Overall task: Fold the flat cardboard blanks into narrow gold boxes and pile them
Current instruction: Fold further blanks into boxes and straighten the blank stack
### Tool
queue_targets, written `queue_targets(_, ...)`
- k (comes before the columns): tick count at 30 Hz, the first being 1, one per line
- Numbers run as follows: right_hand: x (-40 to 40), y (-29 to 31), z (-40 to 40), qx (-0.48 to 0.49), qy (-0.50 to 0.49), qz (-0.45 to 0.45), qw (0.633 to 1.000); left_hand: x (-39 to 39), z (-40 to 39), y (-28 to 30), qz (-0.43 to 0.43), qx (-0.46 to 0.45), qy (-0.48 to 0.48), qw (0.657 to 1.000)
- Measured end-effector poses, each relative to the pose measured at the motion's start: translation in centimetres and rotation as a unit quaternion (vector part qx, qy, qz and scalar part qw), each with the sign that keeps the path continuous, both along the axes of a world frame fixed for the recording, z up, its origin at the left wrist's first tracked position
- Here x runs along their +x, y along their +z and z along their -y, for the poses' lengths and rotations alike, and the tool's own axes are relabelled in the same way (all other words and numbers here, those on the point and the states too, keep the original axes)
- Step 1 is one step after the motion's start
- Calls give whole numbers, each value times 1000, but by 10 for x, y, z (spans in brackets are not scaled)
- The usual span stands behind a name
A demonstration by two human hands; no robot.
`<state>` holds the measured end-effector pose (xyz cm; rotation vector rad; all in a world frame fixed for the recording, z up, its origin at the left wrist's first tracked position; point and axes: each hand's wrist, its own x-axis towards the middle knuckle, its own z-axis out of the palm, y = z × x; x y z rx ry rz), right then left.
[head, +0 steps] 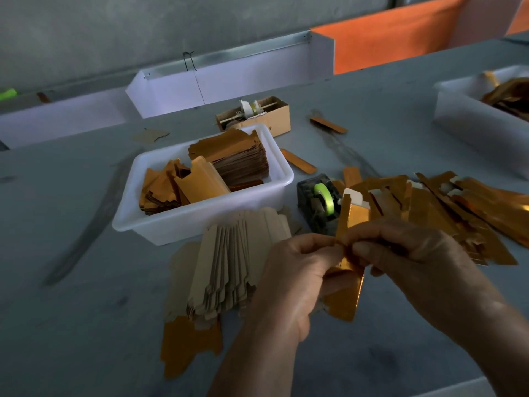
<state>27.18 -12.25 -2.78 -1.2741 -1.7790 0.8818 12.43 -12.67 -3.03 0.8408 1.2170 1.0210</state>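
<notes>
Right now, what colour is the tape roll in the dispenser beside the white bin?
Bright yellow-green; the tape roll shows clearly in the head view.

No text, label or number can be read anywhere.

A dark tape dispenser [319, 204] with a green roll stands on the grey table [86, 310], just right of a white plastic tub [274, 183]. Behind the tub sits an open brown carton [267, 117], and beyond that a long white tray [229, 81]. An orange panel [395, 44] rises far right of the tub.
</notes>
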Motion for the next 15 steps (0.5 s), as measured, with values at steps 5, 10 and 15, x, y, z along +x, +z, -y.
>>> queue_targets(5,-6,3,1,13,-42,22,999,-2,5,3,-2,18,-17,1000)
queue_targets(10,-9,6,-1,-8,-67,35,997,-5,6,5,2,16,-33,999)
queue_targets(15,-12,7,0,-6,-61,66,996,-7,6,4,0,17,-43,999)
